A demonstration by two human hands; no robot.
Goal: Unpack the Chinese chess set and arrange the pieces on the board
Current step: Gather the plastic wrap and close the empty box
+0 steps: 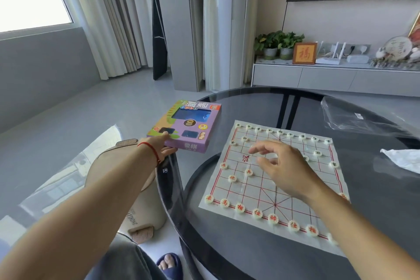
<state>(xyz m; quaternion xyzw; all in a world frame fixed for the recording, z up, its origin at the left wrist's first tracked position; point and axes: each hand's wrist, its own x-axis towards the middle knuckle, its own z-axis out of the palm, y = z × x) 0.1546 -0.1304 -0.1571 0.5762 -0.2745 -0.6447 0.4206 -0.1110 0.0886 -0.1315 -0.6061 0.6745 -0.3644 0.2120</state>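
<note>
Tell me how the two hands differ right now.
The left hand grips the near corner of the purple box at the table's edge; the right hand holds nothing. The left reaches out beside the board; the right hovers over its middle with fingers loosely spread. The left wrist carries a red string; the right is bare. Both arms are bare.
</note>
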